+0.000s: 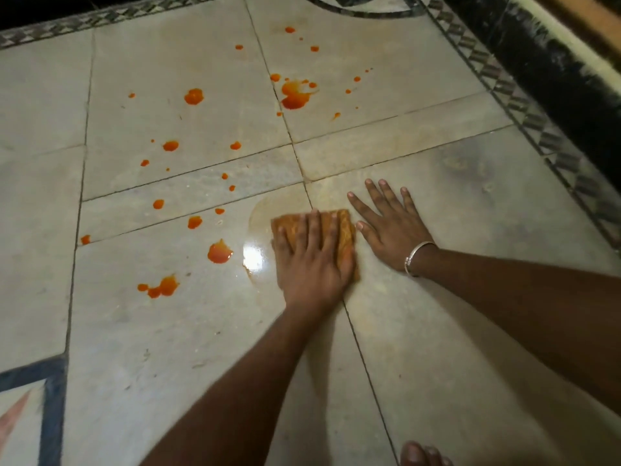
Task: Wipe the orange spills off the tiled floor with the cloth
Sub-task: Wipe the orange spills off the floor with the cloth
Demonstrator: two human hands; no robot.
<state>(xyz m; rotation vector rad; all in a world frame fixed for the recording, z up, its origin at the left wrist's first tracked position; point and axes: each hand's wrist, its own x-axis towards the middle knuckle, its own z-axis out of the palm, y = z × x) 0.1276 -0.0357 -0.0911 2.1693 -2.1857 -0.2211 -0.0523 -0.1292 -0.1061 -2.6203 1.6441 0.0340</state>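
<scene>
An orange-stained folded cloth (344, 230) lies on the pale tiled floor (437, 331), and my left hand (311, 260) presses flat on top of it, fingers spread over it. Just to its right, my right hand (386, 223) rests palm down on the bare tile, wearing a silver bangle and holding nothing. A thin wet smear (265, 213) surrounds the cloth's left side. Orange spills dot the tiles to the left and beyond: a blob (220, 253) close to the cloth, a splatter (164, 287) lower left, a large puddle (295, 94) farther away, and several small drops.
A dark patterned border strip (524, 105) and a black raised edge (554, 62) run along the right side. A blue inlay (53, 398) marks the floor at lower left. My bare toes (420, 455) show at the bottom edge.
</scene>
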